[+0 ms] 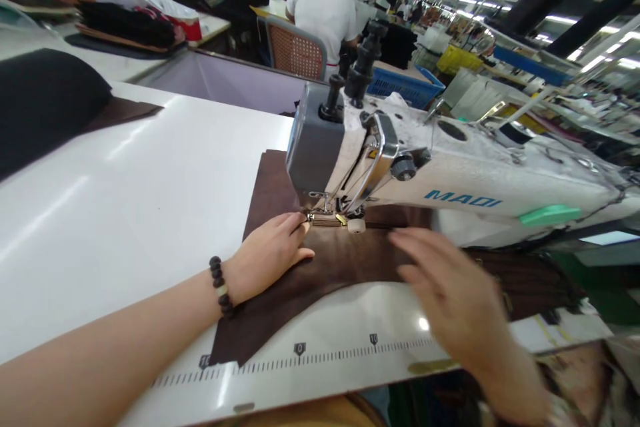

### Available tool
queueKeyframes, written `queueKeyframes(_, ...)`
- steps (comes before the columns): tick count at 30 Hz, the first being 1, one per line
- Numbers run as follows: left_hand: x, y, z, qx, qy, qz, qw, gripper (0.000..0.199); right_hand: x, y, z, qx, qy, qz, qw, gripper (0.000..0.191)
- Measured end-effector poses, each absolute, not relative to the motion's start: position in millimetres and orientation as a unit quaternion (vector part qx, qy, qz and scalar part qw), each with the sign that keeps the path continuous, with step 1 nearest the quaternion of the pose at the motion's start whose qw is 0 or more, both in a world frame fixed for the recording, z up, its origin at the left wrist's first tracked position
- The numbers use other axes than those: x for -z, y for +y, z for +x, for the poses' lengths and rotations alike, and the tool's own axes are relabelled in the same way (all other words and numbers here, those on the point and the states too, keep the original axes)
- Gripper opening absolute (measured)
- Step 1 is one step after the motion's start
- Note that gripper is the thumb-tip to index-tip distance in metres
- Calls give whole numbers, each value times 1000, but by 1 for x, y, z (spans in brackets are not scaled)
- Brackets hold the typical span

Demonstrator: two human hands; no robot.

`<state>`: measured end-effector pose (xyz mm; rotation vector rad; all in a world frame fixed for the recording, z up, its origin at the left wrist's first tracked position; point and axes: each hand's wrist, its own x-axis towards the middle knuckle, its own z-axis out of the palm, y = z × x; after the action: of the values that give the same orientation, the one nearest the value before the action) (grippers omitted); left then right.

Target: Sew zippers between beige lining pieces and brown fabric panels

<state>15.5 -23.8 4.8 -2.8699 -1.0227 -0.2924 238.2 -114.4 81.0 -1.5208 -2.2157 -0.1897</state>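
Observation:
A white sewing machine (450, 173) with blue lettering stands over a brown leather-like piece (340, 263). A zipper with a gold-coloured pull (341, 219) lies on that piece, under the presser foot. My left hand (275, 250), with a beaded bracelet at the wrist, rests on the brown piece left of the needle, its fingers apart and its fingertips at the zipper's left end. To the right of the needle, my right hand (450, 293) is blurred, its fingers stretched out near the right part of the piece. I see nothing held in it.
A dark rolled material (47, 103) lies at the left of the white table (165, 180). More brown pieces with zippers (530, 280) are at the right, beside the machine. A printed ruler runs along the front edge. Beyond, a person in white (323, 13) sits near a blue crate (405, 85).

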Motion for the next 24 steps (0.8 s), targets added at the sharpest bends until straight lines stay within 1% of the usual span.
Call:
queueKeyframes(1, -4, -24, 15, 98, -335, -936, 36, 35, -71, -105, 226, 60, -813, -541, 206, 28)
queueKeyframes(2, -4, -24, 15, 103, -338, -935, 29, 33, -61, -95, 215, 39, -817, -550, 170, 28)
queueKeyframes(3, -4, -23, 14, 109, -340, -934, 20, 31, -49, -85, 204, 15, -811, -571, 130, 30)
queueKeyframes(5, -3, -23, 14, 120, -345, -931, -3, 30, -29, -69, 190, -36, -797, -596, 92, 37)
queueKeyframes(7, -1, -22, 13, 130, -343, -930, -21, 30, -15, -62, 186, -72, -789, -603, 96, 45)
queueKeyframes(9, 0, -22, 12, 136, -340, -930, -26, 32, -8, -61, 189, -89, -788, -598, 114, 47)
queueKeyframes(14, 1, -21, 13, 131, -340, -931, -18, 35, -11, -64, 196, -86, -796, -590, 107, 43)
queueKeyframes(19, -1, -22, 14, 116, -340, -933, -4, 38, -14, -62, 196, -73, -802, -586, 91, 44)
queueKeyframes(24, -2, -21, 15, 118, -331, -936, -2, 35, -12, -62, 199, -90, -806, -577, 96, 43)
